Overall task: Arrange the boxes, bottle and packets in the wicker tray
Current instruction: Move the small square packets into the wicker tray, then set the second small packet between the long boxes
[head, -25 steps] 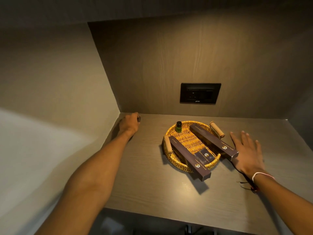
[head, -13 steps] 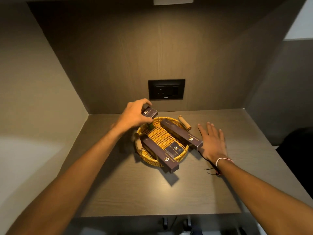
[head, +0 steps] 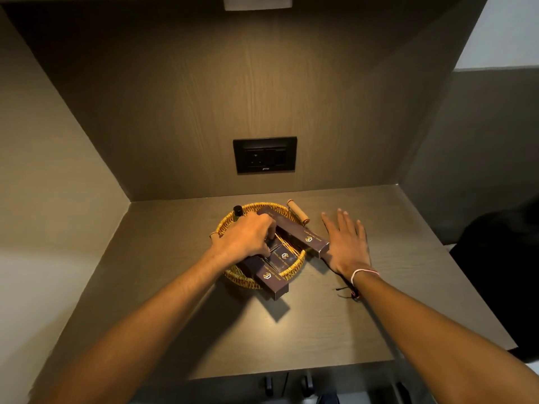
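Single head-worn view, no second view to share. Looks forward and down from above near edge of wooden shelf, facing back wall with socket plate at 12 o'clock. Close, arm's reach: both forearms enter from 6 o'clock. Wicker tray near frame centre. Wide-angle bend at edges.

Dim warm overhead light; hard shadows
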Tool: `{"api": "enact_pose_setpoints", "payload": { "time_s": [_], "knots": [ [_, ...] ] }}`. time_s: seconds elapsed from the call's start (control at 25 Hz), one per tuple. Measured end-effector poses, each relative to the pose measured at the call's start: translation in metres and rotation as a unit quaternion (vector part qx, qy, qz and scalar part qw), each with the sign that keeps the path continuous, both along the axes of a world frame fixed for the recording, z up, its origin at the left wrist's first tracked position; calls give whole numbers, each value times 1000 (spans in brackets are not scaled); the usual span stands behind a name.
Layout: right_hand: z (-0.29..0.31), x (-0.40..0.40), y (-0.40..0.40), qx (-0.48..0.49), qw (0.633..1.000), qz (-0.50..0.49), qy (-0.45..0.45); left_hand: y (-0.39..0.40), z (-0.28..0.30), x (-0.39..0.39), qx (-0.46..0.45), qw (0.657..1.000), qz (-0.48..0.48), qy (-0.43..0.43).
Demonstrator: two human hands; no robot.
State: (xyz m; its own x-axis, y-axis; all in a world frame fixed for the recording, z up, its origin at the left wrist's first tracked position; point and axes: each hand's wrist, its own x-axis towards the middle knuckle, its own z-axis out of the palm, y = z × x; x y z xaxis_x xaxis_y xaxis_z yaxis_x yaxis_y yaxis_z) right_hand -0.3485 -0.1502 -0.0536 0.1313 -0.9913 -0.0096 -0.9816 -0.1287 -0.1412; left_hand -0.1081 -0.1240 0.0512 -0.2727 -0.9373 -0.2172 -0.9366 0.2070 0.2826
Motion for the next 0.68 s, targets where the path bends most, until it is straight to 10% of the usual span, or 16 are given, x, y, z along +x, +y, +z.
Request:
{"api": "enact_pose_setpoints", "payload": {
  "time_s": [0.32, 0.44, 0.56, 0.68],
  "knots": [
    [14, -5, -7, 35, 998, -4, -44, 13, 10, 24, -85, 991, 73, 74],
    [54, -5, -26, 111, 965, -50, -234, 27, 9, 55, -181, 968, 161, 61],
    [91, 5, -42, 154, 906, -12, -394, 38, 7, 77, -99, 968, 230, 25],
    [112, 38, -40, 143, 917, 49, -369, 43, 1, 72, -1, 961, 269, 72]
  ]
}}
